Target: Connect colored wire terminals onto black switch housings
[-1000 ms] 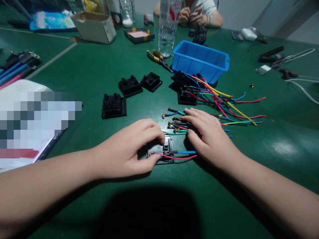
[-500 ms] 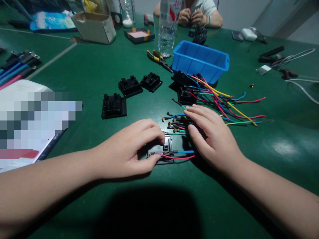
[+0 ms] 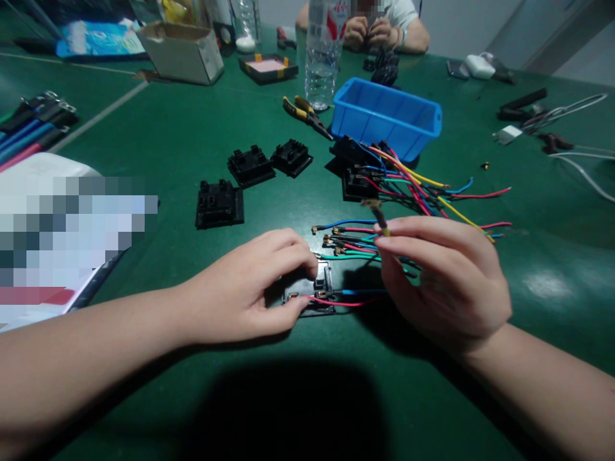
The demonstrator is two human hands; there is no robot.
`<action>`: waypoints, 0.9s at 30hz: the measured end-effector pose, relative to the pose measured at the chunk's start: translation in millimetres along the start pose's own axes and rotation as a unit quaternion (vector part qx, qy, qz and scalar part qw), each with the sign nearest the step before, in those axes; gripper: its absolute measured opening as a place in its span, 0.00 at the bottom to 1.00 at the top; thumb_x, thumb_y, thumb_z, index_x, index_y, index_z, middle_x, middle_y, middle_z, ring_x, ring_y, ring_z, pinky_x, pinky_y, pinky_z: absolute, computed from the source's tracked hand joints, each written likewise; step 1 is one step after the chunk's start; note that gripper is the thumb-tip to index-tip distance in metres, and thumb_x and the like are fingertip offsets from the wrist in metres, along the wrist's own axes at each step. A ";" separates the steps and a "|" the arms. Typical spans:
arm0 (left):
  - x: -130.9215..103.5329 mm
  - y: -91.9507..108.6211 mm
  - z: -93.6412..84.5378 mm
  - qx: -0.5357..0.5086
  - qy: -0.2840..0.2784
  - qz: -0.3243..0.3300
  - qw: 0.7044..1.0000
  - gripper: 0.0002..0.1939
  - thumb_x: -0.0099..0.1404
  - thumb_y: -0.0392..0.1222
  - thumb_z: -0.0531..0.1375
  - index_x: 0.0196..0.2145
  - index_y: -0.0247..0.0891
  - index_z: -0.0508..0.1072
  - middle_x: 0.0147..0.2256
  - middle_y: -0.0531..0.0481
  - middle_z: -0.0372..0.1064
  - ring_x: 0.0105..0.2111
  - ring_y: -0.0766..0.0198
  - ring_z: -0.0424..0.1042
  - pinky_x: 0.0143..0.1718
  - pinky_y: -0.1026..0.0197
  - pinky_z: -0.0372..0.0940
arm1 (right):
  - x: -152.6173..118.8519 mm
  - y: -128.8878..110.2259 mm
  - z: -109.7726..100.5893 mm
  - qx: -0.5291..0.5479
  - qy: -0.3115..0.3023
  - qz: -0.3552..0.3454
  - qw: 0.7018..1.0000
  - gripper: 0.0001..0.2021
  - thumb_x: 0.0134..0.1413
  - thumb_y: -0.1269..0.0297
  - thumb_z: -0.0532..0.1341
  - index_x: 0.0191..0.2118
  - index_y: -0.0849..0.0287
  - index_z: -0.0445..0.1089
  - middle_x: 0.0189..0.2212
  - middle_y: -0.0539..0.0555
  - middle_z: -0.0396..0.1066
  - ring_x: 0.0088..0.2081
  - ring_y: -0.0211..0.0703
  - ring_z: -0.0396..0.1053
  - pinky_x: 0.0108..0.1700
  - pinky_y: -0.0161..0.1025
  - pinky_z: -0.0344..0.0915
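Note:
My left hand (image 3: 262, 285) grips a black socket module (image 3: 323, 276) flat on the green table, thumb at its near side and fingers at its far side. A blue wire (image 3: 358, 292) and a red wire (image 3: 353, 303) run right from the module. Raised above the table, my right hand (image 3: 444, 275) pinches a yellow wire (image 3: 386, 231) with a dark, blurred connector at its end. Beneath and left of those fingertips lie loose wires (image 3: 343, 258) with metal terminals. Farther back, wired black modules (image 3: 358, 182) sit beside a bundle of coloured wires (image 3: 420, 182).
Three black modules (image 3: 220, 203) stand left of centre. Pliers (image 3: 307, 115), a bottle (image 3: 321, 64) and a blue bin (image 3: 384, 118) are behind. A carton (image 3: 185, 54) is at the back left, cables (image 3: 567, 109) at the right. Another person's hands (image 3: 368, 32) are across the table.
My right hand has lifted from the loose wires, turned and moved right, now pinching a yellow wire. My left hand has stayed on the module.

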State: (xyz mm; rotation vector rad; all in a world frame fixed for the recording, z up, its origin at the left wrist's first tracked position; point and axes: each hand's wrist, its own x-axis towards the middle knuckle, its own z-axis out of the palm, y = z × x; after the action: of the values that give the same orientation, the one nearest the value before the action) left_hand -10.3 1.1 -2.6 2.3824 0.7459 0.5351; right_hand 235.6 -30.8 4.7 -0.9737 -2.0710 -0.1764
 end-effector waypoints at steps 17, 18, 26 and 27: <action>-0.3 0.1 -1.4 0.023 -0.012 0.008 1.000 0.09 0.64 0.35 0.58 0.43 0.37 0.67 0.42 0.47 0.65 0.42 0.61 0.66 0.44 0.60 0.64 | 0.7 12.6 12.6 0.112 -0.182 -0.007 0.977 0.12 0.58 0.75 0.56 0.45 0.56 0.70 0.41 0.57 0.76 0.45 0.47 0.72 0.48 0.49 0.69; -0.3 0.1 -1.4 0.025 -0.014 0.010 1.000 0.09 0.64 0.35 0.58 0.43 0.37 0.67 0.41 0.48 0.65 0.41 0.62 0.66 0.44 0.60 0.64 | 0.5 12.3 12.8 0.115 -0.184 -0.006 0.976 0.12 0.58 0.75 0.56 0.45 0.56 0.70 0.41 0.57 0.76 0.45 0.47 0.72 0.49 0.50 0.68; 1.2 -0.6 -1.9 0.024 -0.013 0.013 1.000 0.10 0.63 0.34 0.59 0.43 0.37 0.68 0.41 0.48 0.66 0.41 0.62 0.67 0.43 0.61 0.64 | -0.7 10.8 14.2 0.114 -0.224 0.027 0.967 0.09 0.56 0.72 0.56 0.43 0.57 0.68 0.40 0.57 0.75 0.44 0.49 0.71 0.50 0.50 0.64; 0.9 -0.7 -1.9 0.023 -0.012 0.013 1.000 0.10 0.63 0.34 0.59 0.43 0.37 0.68 0.41 0.48 0.66 0.41 0.62 0.67 0.43 0.61 0.64 | -0.5 10.7 14.0 0.116 -0.225 0.031 0.967 0.10 0.56 0.73 0.56 0.43 0.57 0.67 0.39 0.56 0.75 0.44 0.49 0.71 0.50 0.50 0.64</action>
State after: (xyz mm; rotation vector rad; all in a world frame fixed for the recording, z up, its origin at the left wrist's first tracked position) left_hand -10.8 2.8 -1.5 2.4399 0.7235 0.5043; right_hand 234.6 -17.6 -7.0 -0.9963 -2.3972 0.3446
